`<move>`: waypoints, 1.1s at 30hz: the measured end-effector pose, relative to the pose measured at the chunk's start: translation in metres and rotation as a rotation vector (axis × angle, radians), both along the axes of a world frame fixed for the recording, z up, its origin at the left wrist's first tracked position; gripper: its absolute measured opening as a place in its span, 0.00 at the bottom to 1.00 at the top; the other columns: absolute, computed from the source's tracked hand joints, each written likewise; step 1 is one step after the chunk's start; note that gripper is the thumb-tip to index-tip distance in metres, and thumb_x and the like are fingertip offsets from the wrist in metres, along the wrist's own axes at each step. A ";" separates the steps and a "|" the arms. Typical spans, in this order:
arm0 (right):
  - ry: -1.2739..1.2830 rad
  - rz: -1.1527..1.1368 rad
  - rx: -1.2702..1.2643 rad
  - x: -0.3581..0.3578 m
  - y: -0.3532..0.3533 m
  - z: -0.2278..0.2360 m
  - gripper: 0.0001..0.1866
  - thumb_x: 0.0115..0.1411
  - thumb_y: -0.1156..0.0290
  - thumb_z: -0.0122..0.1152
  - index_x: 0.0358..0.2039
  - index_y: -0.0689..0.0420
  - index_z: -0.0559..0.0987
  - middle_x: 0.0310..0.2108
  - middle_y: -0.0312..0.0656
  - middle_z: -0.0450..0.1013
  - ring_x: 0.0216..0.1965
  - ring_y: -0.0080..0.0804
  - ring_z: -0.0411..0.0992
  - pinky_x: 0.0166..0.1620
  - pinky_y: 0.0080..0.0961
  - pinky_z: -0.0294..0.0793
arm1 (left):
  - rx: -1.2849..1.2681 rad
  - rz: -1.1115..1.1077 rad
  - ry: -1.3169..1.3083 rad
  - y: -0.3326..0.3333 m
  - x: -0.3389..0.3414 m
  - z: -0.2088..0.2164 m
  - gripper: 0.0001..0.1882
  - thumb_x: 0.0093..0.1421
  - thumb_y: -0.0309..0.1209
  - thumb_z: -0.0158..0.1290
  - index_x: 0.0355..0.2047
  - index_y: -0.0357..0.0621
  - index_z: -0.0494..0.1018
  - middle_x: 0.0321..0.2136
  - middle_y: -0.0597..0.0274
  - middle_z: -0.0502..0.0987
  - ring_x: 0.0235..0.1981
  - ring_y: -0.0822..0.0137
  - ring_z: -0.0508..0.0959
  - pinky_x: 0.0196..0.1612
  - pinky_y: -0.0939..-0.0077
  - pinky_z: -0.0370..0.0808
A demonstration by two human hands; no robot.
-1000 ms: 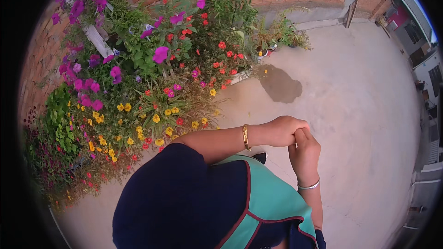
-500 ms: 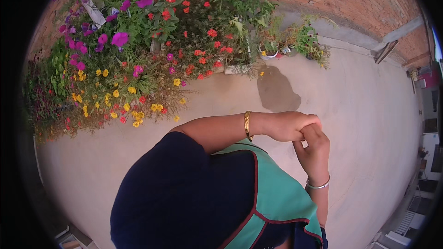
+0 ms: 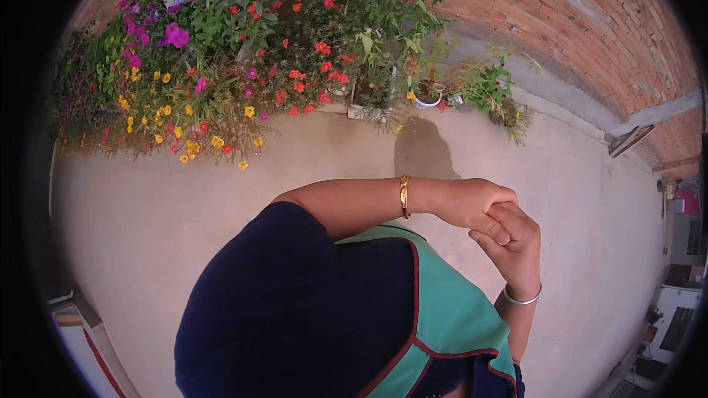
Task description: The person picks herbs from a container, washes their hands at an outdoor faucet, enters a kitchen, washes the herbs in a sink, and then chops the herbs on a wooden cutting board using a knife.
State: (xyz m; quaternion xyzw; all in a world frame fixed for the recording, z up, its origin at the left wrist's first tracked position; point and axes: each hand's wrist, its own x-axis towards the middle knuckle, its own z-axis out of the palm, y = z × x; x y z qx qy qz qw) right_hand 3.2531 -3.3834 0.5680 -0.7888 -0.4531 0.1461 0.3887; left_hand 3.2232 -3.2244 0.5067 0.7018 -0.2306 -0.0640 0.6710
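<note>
Both hands are clasped together to the right of centre, over the pale floor. My left hand reaches in from the left with a gold bangle on its wrist, its fingers closed around the fingers of the other hand. My right hand comes up from below, a silver bangle at its wrist, with bent fingers hooked into the left ones. No object shows between them, though the inside of the grip is hidden. I wear dark blue sleeves and a green apron with dark red trim.
Flowering plants with purple, red and yellow blooms fill the upper left along a brick wall. White-rimmed pots stand beside them. A dark patch marks the concrete floor. A wooden piece leans at the wall.
My clasped hands have shifted slightly right, and the left thumb now shows across the right fingers. The view has turned a little, so the plants sit higher and further left.
</note>
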 end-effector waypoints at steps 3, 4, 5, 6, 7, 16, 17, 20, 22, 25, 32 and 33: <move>0.052 0.064 0.082 0.015 -0.029 0.000 0.11 0.47 0.76 0.66 0.32 0.64 0.78 0.27 0.40 0.74 0.27 0.27 0.71 0.30 0.21 0.70 | -0.109 0.085 -0.118 -0.033 0.004 -0.006 0.34 0.56 0.58 0.50 0.46 0.37 0.66 0.33 0.61 0.75 0.34 0.71 0.74 0.36 0.75 0.71; 0.074 0.083 0.119 0.019 -0.038 -0.001 0.10 0.49 0.75 0.66 0.32 0.64 0.77 0.27 0.39 0.74 0.26 0.26 0.71 0.30 0.20 0.70 | -0.189 0.090 -0.061 -0.044 0.006 -0.005 0.35 0.56 0.59 0.48 0.47 0.37 0.66 0.33 0.62 0.75 0.33 0.72 0.74 0.35 0.76 0.71; 0.119 0.073 0.145 0.022 -0.046 -0.001 0.09 0.52 0.73 0.64 0.32 0.64 0.77 0.27 0.39 0.74 0.26 0.25 0.70 0.29 0.20 0.70 | -0.270 0.095 -0.005 -0.055 0.007 -0.003 0.37 0.57 0.61 0.45 0.47 0.37 0.66 0.33 0.62 0.75 0.33 0.73 0.73 0.35 0.77 0.70; 0.165 0.064 0.171 0.025 -0.053 -0.002 0.09 0.54 0.72 0.62 0.32 0.65 0.77 0.27 0.39 0.74 0.26 0.24 0.70 0.29 0.19 0.70 | -0.351 0.100 0.050 -0.064 0.007 -0.002 0.38 0.57 0.63 0.42 0.48 0.37 0.66 0.33 0.63 0.74 0.32 0.74 0.72 0.34 0.79 0.70; 0.213 0.043 0.191 0.026 -0.062 -0.002 0.09 0.56 0.71 0.60 0.33 0.65 0.77 0.27 0.38 0.74 0.26 0.23 0.69 0.29 0.19 0.70 | -0.366 0.150 0.042 -0.074 0.006 0.000 0.36 0.59 0.61 0.41 0.48 0.37 0.66 0.32 0.63 0.74 0.31 0.75 0.71 0.33 0.80 0.69; 0.277 0.324 0.205 -0.001 -0.066 -0.007 0.09 0.62 0.72 0.52 0.36 0.65 0.76 0.29 0.40 0.74 0.27 0.24 0.72 0.30 0.18 0.73 | -0.400 0.498 0.047 -0.105 -0.062 0.007 0.24 0.68 0.46 0.34 0.52 0.37 0.63 0.27 0.69 0.69 0.22 0.82 0.62 0.26 0.87 0.61; 0.299 0.350 0.201 -0.007 -0.063 -0.007 0.09 0.62 0.72 0.52 0.36 0.65 0.77 0.30 0.40 0.75 0.27 0.24 0.72 0.30 0.17 0.73 | -0.409 0.524 0.031 -0.104 -0.072 0.007 0.25 0.68 0.46 0.34 0.52 0.37 0.63 0.27 0.69 0.69 0.22 0.82 0.62 0.26 0.87 0.61; 0.320 0.429 0.203 -0.029 -0.048 -0.006 0.08 0.61 0.73 0.53 0.36 0.64 0.77 0.30 0.39 0.75 0.27 0.24 0.72 0.30 0.17 0.74 | -0.423 0.565 0.030 -0.094 -0.106 0.011 0.26 0.67 0.47 0.35 0.52 0.37 0.62 0.27 0.68 0.70 0.23 0.82 0.62 0.26 0.87 0.62; 0.399 0.459 0.218 -0.050 -0.033 -0.008 0.07 0.60 0.74 0.55 0.36 0.64 0.77 0.31 0.40 0.75 0.27 0.24 0.73 0.30 0.17 0.74 | -0.432 0.564 0.080 -0.081 -0.135 0.015 0.26 0.67 0.47 0.35 0.52 0.36 0.62 0.28 0.68 0.70 0.24 0.82 0.63 0.27 0.87 0.63; 0.526 0.452 0.253 -0.097 -0.001 -0.015 0.07 0.57 0.77 0.58 0.37 0.63 0.77 0.33 0.40 0.74 0.26 0.23 0.74 0.28 0.17 0.73 | -0.366 0.726 -0.021 -0.056 -0.176 0.006 0.27 0.67 0.48 0.35 0.53 0.36 0.63 0.30 0.66 0.71 0.26 0.80 0.66 0.28 0.86 0.65; 0.309 0.597 0.259 -0.232 0.101 -0.035 0.10 0.54 0.77 0.62 0.38 0.62 0.77 0.34 0.40 0.74 0.28 0.24 0.74 0.30 0.18 0.73 | -0.314 0.945 0.151 0.025 -0.343 0.002 0.20 0.68 0.38 0.38 0.53 0.36 0.65 0.37 0.62 0.73 0.35 0.73 0.72 0.38 0.79 0.71; 0.308 0.619 0.256 -0.253 0.119 -0.041 0.11 0.53 0.77 0.62 0.38 0.62 0.77 0.34 0.40 0.74 0.29 0.24 0.74 0.31 0.18 0.73 | -0.269 1.010 0.150 0.037 -0.367 -0.001 0.19 0.68 0.37 0.38 0.52 0.36 0.66 0.38 0.62 0.74 0.36 0.72 0.73 0.39 0.79 0.71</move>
